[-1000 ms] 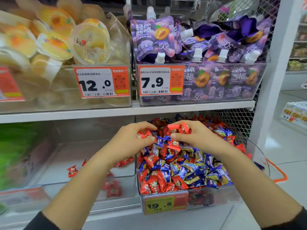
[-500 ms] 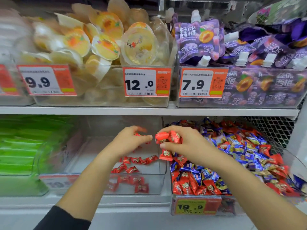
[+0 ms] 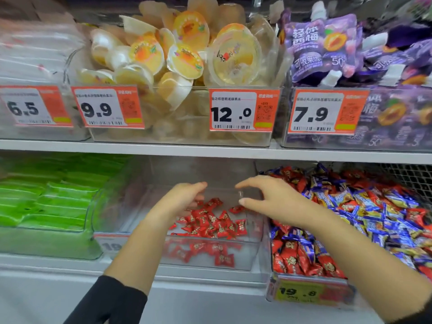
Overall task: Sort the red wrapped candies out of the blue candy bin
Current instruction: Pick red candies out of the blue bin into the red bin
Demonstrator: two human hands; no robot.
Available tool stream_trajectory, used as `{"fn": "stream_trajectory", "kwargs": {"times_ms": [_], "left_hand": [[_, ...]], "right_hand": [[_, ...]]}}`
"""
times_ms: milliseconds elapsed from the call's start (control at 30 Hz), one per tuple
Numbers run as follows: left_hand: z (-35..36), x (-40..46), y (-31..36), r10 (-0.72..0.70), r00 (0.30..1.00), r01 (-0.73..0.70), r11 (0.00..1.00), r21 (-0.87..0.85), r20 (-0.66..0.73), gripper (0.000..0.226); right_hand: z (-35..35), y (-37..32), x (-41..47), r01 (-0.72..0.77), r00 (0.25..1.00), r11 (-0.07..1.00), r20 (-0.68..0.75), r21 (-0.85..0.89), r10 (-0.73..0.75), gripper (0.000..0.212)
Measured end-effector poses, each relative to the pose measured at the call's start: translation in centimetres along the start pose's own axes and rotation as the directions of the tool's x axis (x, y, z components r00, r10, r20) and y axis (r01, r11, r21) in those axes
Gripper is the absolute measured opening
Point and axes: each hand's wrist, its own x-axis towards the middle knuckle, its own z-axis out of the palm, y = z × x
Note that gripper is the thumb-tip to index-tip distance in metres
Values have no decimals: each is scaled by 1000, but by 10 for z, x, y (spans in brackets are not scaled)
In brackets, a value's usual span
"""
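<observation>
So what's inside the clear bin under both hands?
The clear bin holds only a loose pile of red candies; the left hand covers part of its floor.

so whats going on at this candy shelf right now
A person is sorting sweets. Both hands, the left hand and the right hand, hover open over the clear bin, which holds a small pile of red candies. The mixed bin to the right has many red ones among the blue.

Red candies [image 3: 211,224] now out of both hands.
</observation>
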Motion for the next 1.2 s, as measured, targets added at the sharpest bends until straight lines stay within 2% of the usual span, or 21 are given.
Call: {"fn": "stream_trajectory", "kwargs": {"times_ms": [100, 200, 267, 333, 367, 433, 533, 600, 700, 767, 867, 933, 1000, 1067, 1200], "left_hand": [[15, -2, 13, 62, 998, -62, 997, 56, -11, 44], [42, -11, 24, 169, 984, -175, 972, 154, 53, 37], [66, -19, 30, 235, 966, -257, 930, 264, 111, 39], [87, -25, 34, 239, 957, -284, 886, 367, 164, 50], [97, -25, 34, 231, 954, -291, 870, 399, 192, 48], [109, -24, 29, 242, 945, -316, 843, 434, 220, 29], [113, -25, 25, 259, 945, -324, 813, 483, 199, 34], [114, -25, 24, 277, 940, -339, 806, 485, 198, 36], [114, -25, 23, 286, 937, -349, 808, 474, 202, 36], [114, -23, 21, 296, 934, -357, 802, 479, 201, 36], [114, -21, 21, 297, 935, -356, 796, 490, 196, 37], [115, -21, 22, 289, 936, -352, 791, 500, 202, 35], [114, -22, 22, 285, 937, -348, 791, 504, 201, 32], [114, -24, 22, 284, 938, -345, 801, 490, 197, 28], [114, -27, 23, 282, 940, -340, 809, 479, 191, 24]], "right_hand": [[-15, 27, -34, -72, 989, 995, -125, 76, 81, 27], [-22, 56, -63, -174, 975, 983, -128, 64, 181, 20], [-23, 70, -77, -206, 970, 978, -129, 10, 206, 26], [-19, 75, -83, -193, 976, 981, -108, -35, 188, 39], [-16, 73, -84, -171, 982, 983, -87, -62, 165, 46], [-9, 68, -76, -118, 993, 978, -49, -174, 112, 54], [-2, 66, -40, -67, 997, 968, -40, -244, 59, 59], [0, 67, -10, -81, 997, 984, -34, -158, 76, 59], [4, 72, 25, -104, 992, 992, 59, -66, 108, 51], [8, 75, 36, -104, 984, 984, 131, -143, 123, 46], [13, 75, 40, -58, 976, 928, 174, -368, 129, 37], [13, 75, 37, -21, 986, 848, 130, -529, 106, 28], [6, 79, 27, -21, 992, 803, 87, -595, 90, 25], [-8, 89, 9, -51, 992, 823, 64, -566, 106, 26], [-25, 111, -37, -146, 988, 874, -26, -464, 151, 40]]}}
